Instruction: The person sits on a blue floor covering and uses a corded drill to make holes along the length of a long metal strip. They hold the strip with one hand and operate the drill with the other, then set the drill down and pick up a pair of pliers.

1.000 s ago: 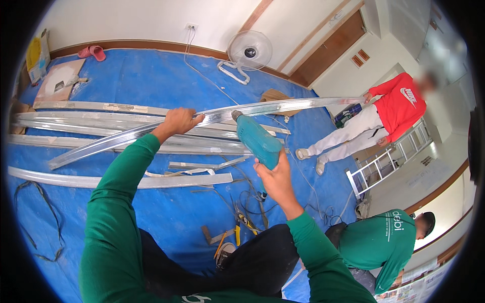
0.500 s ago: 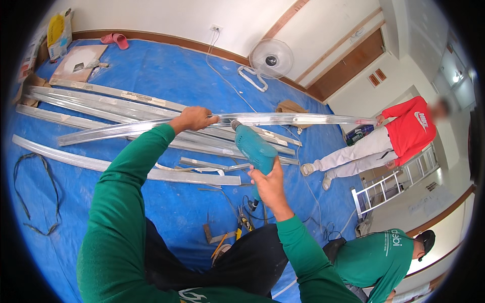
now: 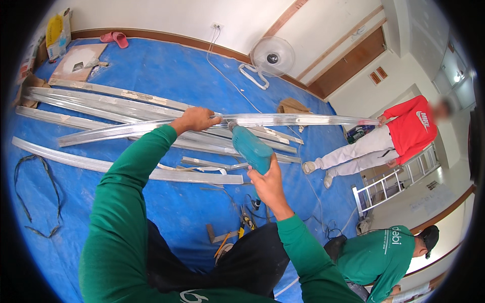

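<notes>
My left hand (image 3: 198, 119) is closed on a long shiny metal channel (image 3: 283, 119), which crosses above more channels on the floor. A person in a red top (image 3: 409, 129) holds its right end. My right hand (image 3: 270, 184) grips a teal power drill (image 3: 251, 146) by the handle. The drill's chuck (image 3: 231, 125) is up against the channel just right of my left hand's fingers; whether the bit is in the metal I cannot tell. Below the drill, hand tools (image 3: 241, 231) and a dark cord lie on the tarp near my knees.
Blue tarp (image 3: 55, 192) covers the floor, bearing metal channels (image 3: 101, 103), a board (image 3: 70, 68) and pink slippers (image 3: 119, 40). A fan (image 3: 285, 55) is by the back wall. An aluminium ladder (image 3: 374, 197) is at right. A co-worker in green (image 3: 374, 257) bends at lower right.
My view has shifted, so the room sits further right than a second ago. Both hands keep their grips; the drill's body has moved very slightly left against the channel in the last half second.
</notes>
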`<state>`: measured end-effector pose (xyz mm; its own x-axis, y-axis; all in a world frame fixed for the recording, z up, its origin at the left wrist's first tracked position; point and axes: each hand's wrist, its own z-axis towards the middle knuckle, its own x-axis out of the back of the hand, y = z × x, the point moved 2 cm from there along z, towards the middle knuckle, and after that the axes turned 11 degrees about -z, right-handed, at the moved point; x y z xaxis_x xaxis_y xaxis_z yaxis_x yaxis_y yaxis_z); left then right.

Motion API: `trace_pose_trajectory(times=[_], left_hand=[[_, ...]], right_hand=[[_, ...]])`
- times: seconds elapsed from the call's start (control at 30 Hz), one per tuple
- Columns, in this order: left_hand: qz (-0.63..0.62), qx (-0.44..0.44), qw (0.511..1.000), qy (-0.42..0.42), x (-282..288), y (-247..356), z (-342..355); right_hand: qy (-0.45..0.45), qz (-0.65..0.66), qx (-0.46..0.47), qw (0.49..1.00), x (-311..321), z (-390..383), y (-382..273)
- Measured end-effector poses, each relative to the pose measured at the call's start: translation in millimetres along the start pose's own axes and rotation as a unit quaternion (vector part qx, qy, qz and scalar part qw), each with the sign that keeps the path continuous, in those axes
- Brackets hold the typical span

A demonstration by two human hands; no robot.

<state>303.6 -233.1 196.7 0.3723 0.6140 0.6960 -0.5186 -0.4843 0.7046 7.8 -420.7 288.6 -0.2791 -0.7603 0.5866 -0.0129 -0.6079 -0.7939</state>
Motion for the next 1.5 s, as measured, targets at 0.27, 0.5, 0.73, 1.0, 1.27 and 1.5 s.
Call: trace_pose_trajectory(times=[0.27, 0.5, 0.73, 1.0, 1.27, 1.5], left_hand=[[0.003, -0.017, 1.000, 0.011, 3, 2, -2], [-0.022, -0.005, 1.000, -0.005, 4, 4, 0], [0.021, -0.022, 0.999, -0.012, 4, 9, -5], [0.078, -0.043, 0.994, 0.068, -5, 7, -6], [0.069, -0.091, 0.989, 0.093, -12, -6, 0], [0.080, -0.072, 0.991, 0.080, -13, -4, 0]], right_hand=[[0.006, -0.020, 0.004, 1.000, -2, 4, 1], [0.004, -0.043, -0.042, 0.998, -4, 2, -2], [0.043, -0.135, 0.039, 0.989, -4, 0, -13], [0.029, -0.176, 0.023, 0.984, -10, -2, -24], [0.016, -0.199, 0.078, 0.977, -15, -4, -13], [0.030, -0.201, 0.021, 0.979, -14, -5, -24]])
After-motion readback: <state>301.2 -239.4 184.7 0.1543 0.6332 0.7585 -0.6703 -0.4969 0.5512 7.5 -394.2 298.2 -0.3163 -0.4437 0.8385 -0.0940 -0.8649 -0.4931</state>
